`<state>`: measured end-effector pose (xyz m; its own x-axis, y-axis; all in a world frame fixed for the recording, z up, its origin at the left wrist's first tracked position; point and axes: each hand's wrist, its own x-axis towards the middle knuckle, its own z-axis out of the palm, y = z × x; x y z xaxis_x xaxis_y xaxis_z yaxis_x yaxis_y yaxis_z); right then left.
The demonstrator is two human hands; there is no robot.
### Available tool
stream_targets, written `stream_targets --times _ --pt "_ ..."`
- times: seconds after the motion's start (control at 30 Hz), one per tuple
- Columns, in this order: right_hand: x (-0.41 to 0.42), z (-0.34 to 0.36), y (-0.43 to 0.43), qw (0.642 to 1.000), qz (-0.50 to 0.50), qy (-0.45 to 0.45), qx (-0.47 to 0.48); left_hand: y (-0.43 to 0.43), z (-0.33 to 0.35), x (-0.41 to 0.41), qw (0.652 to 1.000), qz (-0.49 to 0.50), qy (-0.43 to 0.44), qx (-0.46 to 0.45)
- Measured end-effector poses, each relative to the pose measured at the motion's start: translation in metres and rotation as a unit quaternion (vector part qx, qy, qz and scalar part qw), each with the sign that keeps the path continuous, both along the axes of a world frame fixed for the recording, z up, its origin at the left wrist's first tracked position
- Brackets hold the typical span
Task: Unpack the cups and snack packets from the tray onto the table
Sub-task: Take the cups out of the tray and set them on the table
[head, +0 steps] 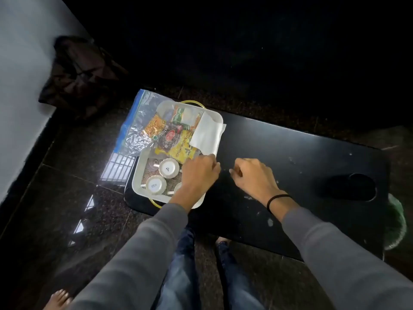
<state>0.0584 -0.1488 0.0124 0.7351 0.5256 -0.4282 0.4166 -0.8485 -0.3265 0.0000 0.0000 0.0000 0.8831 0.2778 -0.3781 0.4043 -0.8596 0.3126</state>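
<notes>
A white tray [136, 175] with gold handles sits on the left end of a black table [290, 153]. Its near half holds upturned white cups [169, 168] [155, 185]; a third cup [177, 189] is mostly hidden by my wrist. The far half is heaped with snack packets: a yellow one [178, 149], a dark one [171, 136], an orange one [156, 127]. A white napkin [207, 135] drapes over the tray's right rim. My left hand [199, 175] hovers over the tray's near right corner, fingers curled at the napkin's corner. My right hand [252, 177] rests curled on the table just right of it.
A clear zip bag with a blue edge [134, 128] lies under the tray's far left side, overhanging the table. A dark round recess [350, 186] marks the table's right end. A crumpled dark bag [82, 74] lies on the floor by the white wall.
</notes>
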Motion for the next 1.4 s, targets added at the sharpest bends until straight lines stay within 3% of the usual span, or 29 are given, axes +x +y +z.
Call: stream_targets --times 0.17,0.3,0.47,0.63,0.87,1.0,1.07,1.23,1.33,1.4 --pt "-0.007 -0.034 0.024 0.997 -0.02 0.061 0.037 0.045 -0.037 -0.015 0.998 0.049 0.0 -0.048" --pt "-0.015 -0.058 0.042 0.989 -0.051 0.124 0.057 0.061 -0.059 -0.027 0.996 0.016 0.034 -0.079" --pt "-0.028 -0.084 0.057 0.98 -0.078 0.177 0.057 0.059 -0.075 -0.036 0.993 -0.092 0.074 0.024" --pt "-0.034 -0.098 0.058 0.965 -0.147 0.197 0.094 0.049 -0.085 -0.031 0.972 -0.182 0.054 0.138" --pt "-0.036 -0.103 0.052 0.955 -0.18 0.189 0.142 0.046 -0.08 -0.023 0.971 -0.199 0.053 0.121" --pt "-0.036 -0.101 0.047 0.941 -0.217 0.18 0.189 0.047 -0.066 -0.021 0.983 -0.16 0.017 0.091" --pt "-0.035 -0.097 0.042 0.916 -0.259 0.197 0.235 0.046 -0.056 -0.021 0.99 -0.127 -0.018 0.063" --pt "-0.033 -0.086 0.022 0.797 -0.371 0.317 0.356 0.034 -0.029 -0.018 0.99 -0.001 -0.121 -0.079" --pt "-0.031 -0.084 0.005 0.706 -0.419 0.4 0.407 0.026 -0.023 -0.015 0.967 0.1 -0.071 -0.224" --pt "-0.031 -0.084 -0.012 0.653 -0.43 0.452 0.429 0.018 -0.026 -0.016 0.922 0.161 -0.012 -0.352"
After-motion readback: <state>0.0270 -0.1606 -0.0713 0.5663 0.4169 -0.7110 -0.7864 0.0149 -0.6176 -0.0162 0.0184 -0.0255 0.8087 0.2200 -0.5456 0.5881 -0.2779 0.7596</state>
